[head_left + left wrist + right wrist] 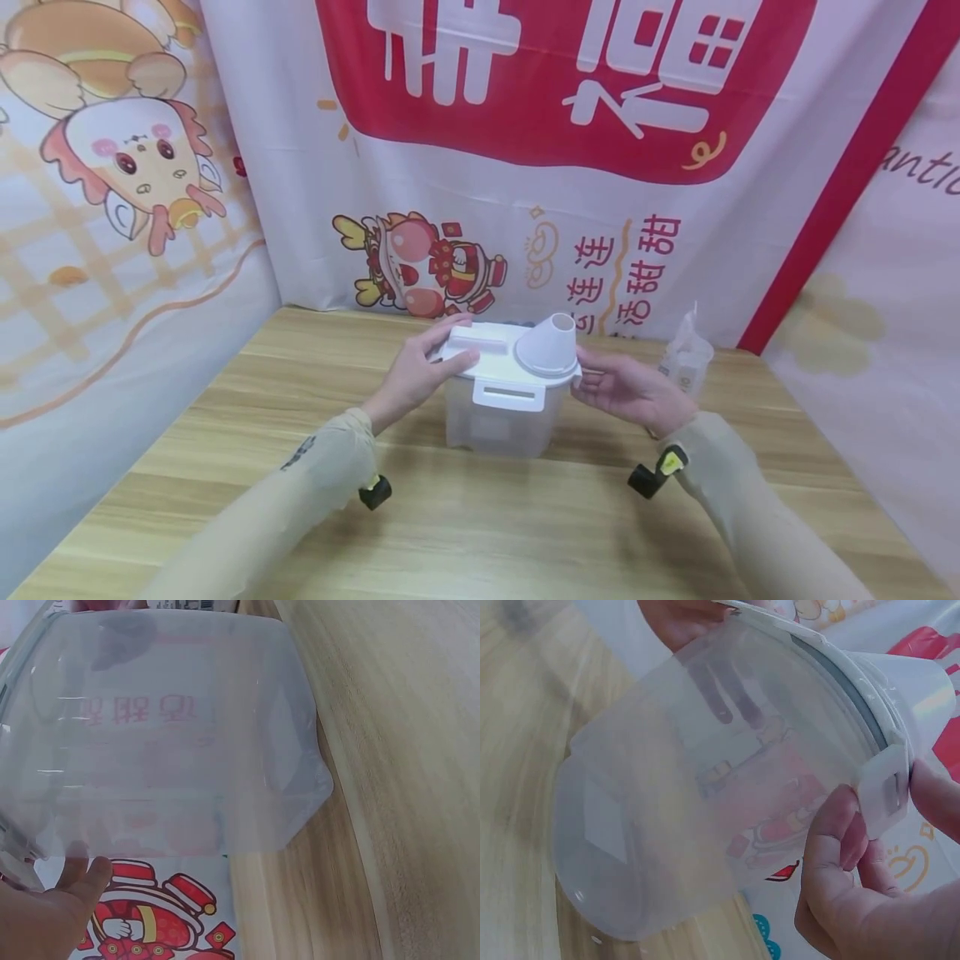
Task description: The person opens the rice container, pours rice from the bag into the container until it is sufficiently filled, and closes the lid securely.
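The smooth container (501,423) is translucent plastic, the table (480,533) wood-grained.

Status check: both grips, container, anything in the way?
Left grip on the lid. Right grip pinching the side latch. Translucent storage container upright on table. Plastic cup beyond right grip, seemingly not blocking.

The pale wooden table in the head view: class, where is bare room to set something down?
Bare: the wood before the white-lidded translucent plastic container, between the beige sleeves; left of them, toward the patterned cloth. Crowded: around the container, between left hand and right hand, and behind the latter, by the translucent plastic cup.
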The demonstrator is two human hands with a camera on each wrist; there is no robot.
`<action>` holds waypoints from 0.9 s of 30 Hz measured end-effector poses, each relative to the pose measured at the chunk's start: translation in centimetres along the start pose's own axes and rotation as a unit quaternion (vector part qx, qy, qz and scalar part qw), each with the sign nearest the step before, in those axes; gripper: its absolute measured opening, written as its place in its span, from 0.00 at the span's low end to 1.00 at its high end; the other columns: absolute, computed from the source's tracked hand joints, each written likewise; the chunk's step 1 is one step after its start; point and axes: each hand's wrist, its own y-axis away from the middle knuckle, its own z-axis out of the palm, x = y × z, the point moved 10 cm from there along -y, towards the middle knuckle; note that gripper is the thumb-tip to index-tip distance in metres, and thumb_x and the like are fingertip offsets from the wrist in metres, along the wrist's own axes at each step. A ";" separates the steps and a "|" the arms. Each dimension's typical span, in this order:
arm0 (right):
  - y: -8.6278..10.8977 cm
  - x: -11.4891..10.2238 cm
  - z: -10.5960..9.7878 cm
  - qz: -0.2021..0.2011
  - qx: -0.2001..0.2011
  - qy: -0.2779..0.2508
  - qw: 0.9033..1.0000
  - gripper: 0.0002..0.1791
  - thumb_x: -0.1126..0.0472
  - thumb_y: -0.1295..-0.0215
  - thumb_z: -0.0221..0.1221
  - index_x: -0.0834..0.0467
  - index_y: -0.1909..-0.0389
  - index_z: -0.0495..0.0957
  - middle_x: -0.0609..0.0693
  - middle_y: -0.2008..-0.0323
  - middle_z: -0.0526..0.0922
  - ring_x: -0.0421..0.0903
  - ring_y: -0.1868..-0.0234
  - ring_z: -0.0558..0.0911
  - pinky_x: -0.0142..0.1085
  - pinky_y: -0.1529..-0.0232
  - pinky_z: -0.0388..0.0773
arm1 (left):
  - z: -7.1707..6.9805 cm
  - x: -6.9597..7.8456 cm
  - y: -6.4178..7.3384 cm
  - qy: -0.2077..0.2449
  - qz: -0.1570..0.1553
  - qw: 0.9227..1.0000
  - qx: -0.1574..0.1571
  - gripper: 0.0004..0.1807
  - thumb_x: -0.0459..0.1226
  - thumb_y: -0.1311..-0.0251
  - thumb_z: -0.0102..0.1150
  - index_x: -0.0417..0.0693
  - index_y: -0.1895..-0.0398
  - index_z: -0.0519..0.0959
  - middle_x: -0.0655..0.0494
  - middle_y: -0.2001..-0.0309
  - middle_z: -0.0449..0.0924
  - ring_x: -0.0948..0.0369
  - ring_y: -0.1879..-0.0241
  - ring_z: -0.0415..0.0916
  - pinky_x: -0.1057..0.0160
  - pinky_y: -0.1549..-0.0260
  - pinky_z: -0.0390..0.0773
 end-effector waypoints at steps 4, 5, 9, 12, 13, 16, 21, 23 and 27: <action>-0.5 0.4 0.1 0.018 -0.013 -0.050 0.998 0.25 0.69 0.33 0.59 0.59 0.37 0.65 0.58 0.44 0.73 0.50 0.43 0.73 0.39 0.35 0.66 | 0.0 0.0 0.0 0.003 0.000 1.000 0.001 0.34 0.58 0.42 0.65 0.69 0.32 0.70 0.70 0.29 0.60 0.62 0.28 0.52 0.49 0.31 0.55; -0.6 0.5 0.0 0.019 -0.014 -0.053 0.998 0.24 0.69 0.33 0.59 0.59 0.37 0.65 0.58 0.44 0.72 0.50 0.43 0.73 0.39 0.35 0.67 | 0.1 0.0 0.0 0.004 -0.001 1.000 0.001 0.34 0.58 0.42 0.65 0.69 0.32 0.70 0.70 0.29 0.60 0.62 0.28 0.52 0.49 0.31 0.55; -0.8 0.4 -0.3 0.016 -0.008 -0.056 0.998 0.22 0.69 0.32 0.58 0.59 0.39 0.67 0.58 0.44 0.72 0.51 0.44 0.74 0.39 0.36 0.67 | 0.2 -0.1 0.1 0.004 -0.008 1.000 0.001 0.34 0.58 0.42 0.65 0.69 0.31 0.70 0.71 0.29 0.60 0.63 0.28 0.51 0.50 0.31 0.55; -0.8 0.3 -0.4 0.014 -0.010 -0.056 0.998 0.21 0.69 0.32 0.58 0.59 0.40 0.68 0.58 0.44 0.72 0.51 0.45 0.74 0.39 0.36 0.67 | 0.2 0.0 0.1 0.005 -0.008 1.000 0.000 0.35 0.58 0.42 0.65 0.68 0.31 0.69 0.70 0.28 0.59 0.63 0.28 0.51 0.49 0.31 0.55; -0.7 0.3 -0.5 0.013 -0.009 -0.056 0.998 0.21 0.69 0.32 0.58 0.59 0.40 0.69 0.58 0.44 0.72 0.51 0.45 0.74 0.40 0.36 0.67 | 0.2 0.0 0.1 0.005 -0.007 1.000 -0.001 0.35 0.58 0.42 0.64 0.68 0.31 0.69 0.70 0.28 0.59 0.63 0.28 0.51 0.48 0.31 0.55; -0.6 0.1 -0.4 0.012 -0.011 -0.066 0.998 0.20 0.71 0.33 0.58 0.60 0.41 0.71 0.58 0.45 0.74 0.51 0.46 0.75 0.39 0.37 0.68 | 0.3 0.1 0.1 0.006 -0.004 1.000 -0.003 0.35 0.59 0.42 0.64 0.69 0.31 0.69 0.70 0.28 0.59 0.63 0.28 0.51 0.49 0.31 0.55; -0.2 -0.7 -0.2 -0.015 -0.007 -0.027 0.999 0.14 0.71 0.32 0.57 0.64 0.47 0.76 0.56 0.51 0.80 0.47 0.52 0.79 0.34 0.44 0.74 | 0.1 0.2 0.1 0.008 0.000 1.000 -0.001 0.35 0.58 0.42 0.65 0.67 0.30 0.69 0.69 0.28 0.59 0.62 0.28 0.52 0.50 0.32 0.56; -0.1 -1.0 -0.1 -0.026 -0.003 0.004 1.000 0.12 0.71 0.31 0.56 0.64 0.48 0.76 0.55 0.53 0.81 0.46 0.54 0.80 0.32 0.47 0.75 | 0.0 0.2 0.2 0.008 0.000 1.000 0.000 0.36 0.57 0.42 0.65 0.66 0.30 0.69 0.68 0.28 0.59 0.62 0.28 0.52 0.50 0.32 0.56; -0.1 -0.9 -0.7 -0.019 0.016 0.012 1.000 0.14 0.69 0.32 0.58 0.62 0.46 0.76 0.54 0.53 0.83 0.45 0.55 0.81 0.32 0.46 0.75 | 0.1 0.1 0.2 0.003 0.000 1.000 -0.004 0.35 0.59 0.42 0.64 0.68 0.30 0.69 0.67 0.28 0.59 0.62 0.28 0.52 0.51 0.32 0.57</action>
